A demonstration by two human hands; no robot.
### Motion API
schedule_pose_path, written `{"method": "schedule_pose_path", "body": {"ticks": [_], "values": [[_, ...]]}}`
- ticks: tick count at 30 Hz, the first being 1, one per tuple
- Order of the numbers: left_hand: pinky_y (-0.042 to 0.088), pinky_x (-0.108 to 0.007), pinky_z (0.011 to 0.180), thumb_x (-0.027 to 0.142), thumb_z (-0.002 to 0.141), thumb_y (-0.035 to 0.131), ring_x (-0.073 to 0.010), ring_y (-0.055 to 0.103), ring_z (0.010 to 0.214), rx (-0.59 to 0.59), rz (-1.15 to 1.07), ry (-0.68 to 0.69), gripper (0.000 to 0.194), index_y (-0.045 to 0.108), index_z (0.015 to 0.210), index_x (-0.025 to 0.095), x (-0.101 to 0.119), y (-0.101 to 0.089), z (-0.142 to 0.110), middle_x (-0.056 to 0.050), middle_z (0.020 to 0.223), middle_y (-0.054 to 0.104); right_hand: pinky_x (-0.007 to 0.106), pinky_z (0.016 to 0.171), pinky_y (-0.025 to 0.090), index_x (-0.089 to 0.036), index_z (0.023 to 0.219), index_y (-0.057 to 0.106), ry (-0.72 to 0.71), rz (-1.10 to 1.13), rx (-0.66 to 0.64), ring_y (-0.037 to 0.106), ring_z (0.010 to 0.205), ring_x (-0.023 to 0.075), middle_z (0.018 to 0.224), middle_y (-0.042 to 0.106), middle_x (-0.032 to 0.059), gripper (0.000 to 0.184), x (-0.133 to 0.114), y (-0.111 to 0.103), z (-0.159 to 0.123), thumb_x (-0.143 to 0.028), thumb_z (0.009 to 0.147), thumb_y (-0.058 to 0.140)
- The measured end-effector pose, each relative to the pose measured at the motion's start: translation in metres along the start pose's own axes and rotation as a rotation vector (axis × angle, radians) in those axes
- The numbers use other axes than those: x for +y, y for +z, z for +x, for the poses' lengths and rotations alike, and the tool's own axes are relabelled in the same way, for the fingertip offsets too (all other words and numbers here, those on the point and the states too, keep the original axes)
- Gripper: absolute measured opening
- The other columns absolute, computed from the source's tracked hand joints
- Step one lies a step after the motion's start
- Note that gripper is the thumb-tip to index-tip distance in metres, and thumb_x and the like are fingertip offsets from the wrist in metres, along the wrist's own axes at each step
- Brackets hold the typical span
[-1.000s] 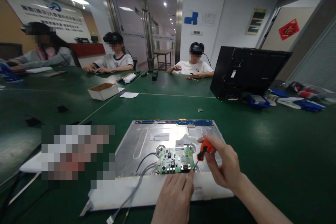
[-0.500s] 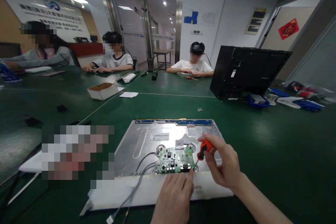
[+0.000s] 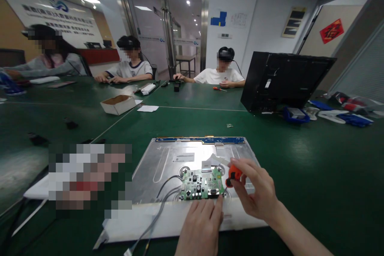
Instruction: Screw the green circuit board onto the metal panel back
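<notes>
A green circuit board [image 3: 204, 183] sits on the back of a silver display panel [image 3: 147, 186], which lies flat in front of me. My right hand [image 3: 260, 192] grips a screwdriver [image 3: 235, 174] by its orange and black handle. The thin shaft slants down to the board's lower right corner; a screw there is too small to make out. Along the board's near edge rests my left hand [image 3: 200, 224], palm down, its index finger stretched to the same corner. Grey cables [image 3: 160, 212] run from the board's left side towards me.
A black monitor housing [image 3: 285, 84] stands at the right, beside a blue tray [image 3: 295, 115] and tools. Further left are an open cardboard box [image 3: 118, 105] and a white paper [image 3: 148, 108]. Several people sit across the green table [image 3: 192, 122]; another screwdriver [image 3: 220, 89] lies before one.
The screwdriver handle has turned slightly in my right hand, its tip still at the corner. My left hand stays put. Across the table, one person has reached out an arm to the side.
</notes>
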State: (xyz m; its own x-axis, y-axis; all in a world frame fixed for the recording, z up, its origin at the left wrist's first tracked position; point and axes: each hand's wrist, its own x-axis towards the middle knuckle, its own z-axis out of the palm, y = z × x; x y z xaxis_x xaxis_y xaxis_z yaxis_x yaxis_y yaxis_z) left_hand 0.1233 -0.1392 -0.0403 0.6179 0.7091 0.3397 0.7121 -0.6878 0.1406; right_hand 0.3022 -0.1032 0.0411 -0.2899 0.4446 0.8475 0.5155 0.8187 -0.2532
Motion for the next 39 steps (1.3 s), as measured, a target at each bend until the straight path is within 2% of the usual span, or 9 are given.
{"method": "schedule_pose_path", "body": {"ticks": [4,7,11,14,21,25,31,36,39], "values": [[0.046,-0.036,0.073,0.003,0.084,0.046,-0.0236,0.056,0.082,-0.022,-0.018,0.015,0.05,0.044,0.134,0.009,-0.003,0.005,-0.002,-0.008,0.088,0.061,0.023,0.048,0.047,-0.024,0.126,0.048,-0.009,-0.04,0.057,0.057,0.058,0.0126,0.078,0.06,-0.0003,0.038,0.002,0.003,0.0,-0.022,0.09,0.059],[0.046,-0.037,0.074,0.003,0.083,0.045,-0.0243,0.055,0.082,0.0,-0.023,0.031,0.051,0.044,0.134,0.008,-0.004,0.007,-0.003,-0.008,0.085,0.06,0.024,0.048,0.047,-0.023,0.125,0.046,-0.019,-0.06,0.061,0.059,0.061,0.0144,0.076,0.061,0.0001,0.037,0.004,0.003,0.0,-0.03,0.091,0.058],[0.045,-0.037,0.074,0.003,0.082,0.046,-0.0241,0.055,0.083,-0.022,-0.027,0.023,0.051,0.044,0.133,0.008,-0.004,0.005,-0.004,-0.009,0.089,0.061,0.026,0.05,0.05,-0.02,0.126,0.046,-0.005,-0.032,0.027,0.06,0.063,0.0149,0.085,0.065,0.0049,0.034,0.002,0.0,0.001,-0.021,0.092,0.048],[0.045,-0.036,0.074,0.003,0.082,0.046,-0.0231,0.056,0.081,-0.029,-0.022,0.007,0.05,0.046,0.132,0.01,-0.003,0.003,-0.002,-0.008,0.089,0.062,0.024,0.047,0.047,-0.02,0.126,0.045,0.017,-0.031,0.05,0.057,0.059,0.014,0.082,0.064,0.0036,0.037,0.001,0.001,0.001,-0.016,0.09,0.049],[0.046,-0.035,0.073,0.003,0.085,0.043,-0.0227,0.057,0.079,0.029,-0.016,0.013,0.046,0.048,0.13,0.01,-0.002,0.004,0.0,-0.008,0.087,0.062,0.021,0.043,0.041,-0.025,0.121,0.047,-0.005,-0.075,0.084,0.05,0.05,0.0112,0.066,0.058,-0.0046,0.033,0.004,0.004,0.006,-0.028,0.091,0.059],[0.047,-0.036,0.074,0.003,0.085,0.044,-0.0229,0.057,0.08,0.014,-0.011,0.011,0.046,0.048,0.131,0.01,-0.002,0.004,-0.001,-0.009,0.088,0.063,0.022,0.048,0.046,-0.024,0.119,0.052,0.041,-0.055,0.072,0.056,0.06,0.0121,0.08,0.06,0.0006,0.032,0.005,0.001,0.007,-0.025,0.088,0.062],[0.048,-0.037,0.074,0.003,0.084,0.044,-0.0238,0.058,0.081,0.018,-0.009,0.022,0.047,0.048,0.131,0.009,-0.003,0.005,-0.002,-0.009,0.088,0.063,0.029,0.062,0.054,-0.02,0.124,0.051,0.05,-0.005,-0.099,0.065,0.087,0.0198,0.105,0.065,0.0105,0.04,0.002,-0.006,0.011,-0.011,0.086,0.05],[0.047,-0.036,0.077,0.003,0.085,0.042,-0.0225,0.057,0.08,0.029,-0.017,0.009,0.048,0.046,0.132,0.011,-0.004,0.008,-0.003,-0.008,0.087,0.062,0.027,0.056,0.052,-0.022,0.112,0.047,0.128,0.009,-0.04,0.063,0.06,0.0137,0.084,0.068,0.0026,0.028,0.004,0.001,0.01,-0.02,0.086,0.058],[0.047,-0.036,0.076,0.004,0.085,0.042,-0.0223,0.057,0.078,0.033,-0.011,0.016,0.047,0.047,0.131,0.011,-0.003,0.007,-0.002,-0.008,0.086,0.062,0.028,0.058,0.053,-0.023,0.118,0.04,0.188,0.104,-0.019,0.063,0.062,0.0126,0.098,0.067,0.0066,0.033,0.003,0.006,0.005,-0.016,0.088,0.055]]}}
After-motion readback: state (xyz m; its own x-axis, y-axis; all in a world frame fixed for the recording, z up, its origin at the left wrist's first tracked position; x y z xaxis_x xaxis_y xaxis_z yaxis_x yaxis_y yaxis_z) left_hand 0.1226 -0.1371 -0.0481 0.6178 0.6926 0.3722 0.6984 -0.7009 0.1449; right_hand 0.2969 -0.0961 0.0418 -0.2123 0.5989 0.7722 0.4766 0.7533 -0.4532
